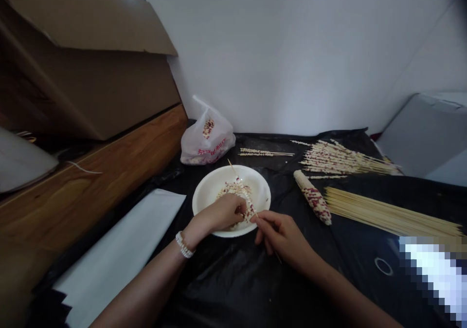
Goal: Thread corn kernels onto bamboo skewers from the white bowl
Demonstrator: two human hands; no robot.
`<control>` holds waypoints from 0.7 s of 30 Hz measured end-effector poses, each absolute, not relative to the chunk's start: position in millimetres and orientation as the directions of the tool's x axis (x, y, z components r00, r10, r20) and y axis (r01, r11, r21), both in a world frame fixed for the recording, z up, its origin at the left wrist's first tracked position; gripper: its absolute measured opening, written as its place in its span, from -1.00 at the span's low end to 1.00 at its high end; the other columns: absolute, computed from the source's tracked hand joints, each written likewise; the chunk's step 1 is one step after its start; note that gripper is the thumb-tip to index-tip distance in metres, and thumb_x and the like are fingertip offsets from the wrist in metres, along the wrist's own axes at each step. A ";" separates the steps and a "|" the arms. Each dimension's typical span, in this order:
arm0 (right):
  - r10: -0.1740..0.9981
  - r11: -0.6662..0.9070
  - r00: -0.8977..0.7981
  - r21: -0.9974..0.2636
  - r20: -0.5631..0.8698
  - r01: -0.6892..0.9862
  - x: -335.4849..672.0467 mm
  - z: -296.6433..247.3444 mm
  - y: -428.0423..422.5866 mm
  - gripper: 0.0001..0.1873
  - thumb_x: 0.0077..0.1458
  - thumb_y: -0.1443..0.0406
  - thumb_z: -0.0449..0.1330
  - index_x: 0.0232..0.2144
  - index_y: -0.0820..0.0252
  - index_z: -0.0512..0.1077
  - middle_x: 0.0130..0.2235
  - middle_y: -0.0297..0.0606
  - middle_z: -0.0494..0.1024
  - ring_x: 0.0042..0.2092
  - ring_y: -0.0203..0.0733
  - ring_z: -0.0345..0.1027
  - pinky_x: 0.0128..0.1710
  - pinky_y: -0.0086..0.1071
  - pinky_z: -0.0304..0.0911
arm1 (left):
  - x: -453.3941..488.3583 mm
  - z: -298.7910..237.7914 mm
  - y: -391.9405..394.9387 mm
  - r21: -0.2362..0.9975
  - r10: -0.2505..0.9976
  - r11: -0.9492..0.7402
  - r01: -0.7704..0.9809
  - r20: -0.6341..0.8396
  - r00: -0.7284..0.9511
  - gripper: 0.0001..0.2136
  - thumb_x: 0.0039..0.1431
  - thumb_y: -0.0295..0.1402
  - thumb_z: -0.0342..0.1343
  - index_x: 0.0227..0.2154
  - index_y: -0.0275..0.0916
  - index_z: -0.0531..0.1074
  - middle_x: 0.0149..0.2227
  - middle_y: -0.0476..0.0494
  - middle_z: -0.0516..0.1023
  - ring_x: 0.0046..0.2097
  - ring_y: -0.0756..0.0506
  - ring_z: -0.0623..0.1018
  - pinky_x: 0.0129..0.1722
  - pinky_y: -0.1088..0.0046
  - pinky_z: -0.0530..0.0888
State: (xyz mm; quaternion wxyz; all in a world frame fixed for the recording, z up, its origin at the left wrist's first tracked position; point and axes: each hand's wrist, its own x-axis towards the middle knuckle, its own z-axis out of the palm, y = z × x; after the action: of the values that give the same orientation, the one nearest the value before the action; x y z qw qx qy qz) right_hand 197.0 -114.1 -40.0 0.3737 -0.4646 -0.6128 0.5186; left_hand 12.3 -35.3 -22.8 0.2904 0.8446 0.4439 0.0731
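A white bowl [204, 188] holds loose cream and dark red corn kernels [228, 189]. My left hand [226, 210], with a beaded bracelet at the wrist, reaches over the bowl's near side. Its fingers are curled together close to the kernels, and what they pinch is hidden. Between the fingers of my right hand [279, 233], at the bowl's right rim, is a thin wooden skewer [231, 165]. It slants across the bowl, with kernels threaded along its middle and a bare tip pointing up and away. Its lower end shows below my right hand.
Behind the bowl stands a knotted plastic bag [207, 140] of kernels. Several kernel-covered skewers [333, 157] lie at the back right. A partly stripped corn cob [313, 197] rests beside bare skewers [390, 211]. White sheets [124, 250] lie left; a cardboard box [109, 84] stands beyond.
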 end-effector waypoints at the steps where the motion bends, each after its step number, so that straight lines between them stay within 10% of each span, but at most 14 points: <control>1: 0.963 0.031 -0.268 -0.982 -0.021 0.188 199.8 -40.1 -111.7 -0.65 0.22 0.07 0.05 -0.30 0.19 0.48 -0.52 -0.37 0.52 -0.68 -0.39 0.23 -0.68 -0.52 0.06 | 17.2 -24.5 -32.5 0.581 0.780 -0.435 0.688 -0.139 0.610 -0.89 0.02 -0.39 0.10 -0.49 -0.24 0.51 -0.53 -0.06 0.52 -0.47 -0.06 0.42 -0.45 0.44 0.21; 11: 1.000 -0.015 -0.018 -0.973 -0.020 0.232 223.7 -31.9 -91.9 -0.70 0.17 0.10 0.11 -0.37 0.19 0.50 -0.53 -0.35 0.52 -0.66 -0.35 0.22 -0.65 -0.47 0.09 | 49.0 -22.8 9.8 0.718 0.860 -0.349 0.602 -0.010 0.510 -0.87 0.01 -0.45 0.09 -0.43 -0.27 0.55 -0.44 -0.12 0.57 -0.41 -0.07 0.48 -0.37 0.43 0.33; 21: 0.959 -0.231 -0.176 -0.972 -0.222 -0.035 236.5 -25.4 -84.4 -0.65 0.12 0.06 0.15 -0.34 0.26 0.47 -0.60 -0.41 0.45 -0.72 -0.45 0.11 -0.71 -0.53 -0.13 | 38.7 -13.4 8.8 0.973 0.893 0.085 0.217 -0.170 0.416 -0.81 0.00 -0.28 0.23 -0.39 -0.30 0.45 -0.51 -0.03 0.46 -0.53 0.04 0.39 -0.54 0.54 0.30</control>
State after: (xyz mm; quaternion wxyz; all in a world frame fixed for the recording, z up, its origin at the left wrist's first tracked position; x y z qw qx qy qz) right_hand 236.5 -84.4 -25.4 0.4083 -0.4951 -0.4664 0.6088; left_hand 38.7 8.8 -13.4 0.5792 0.6103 0.4548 0.2920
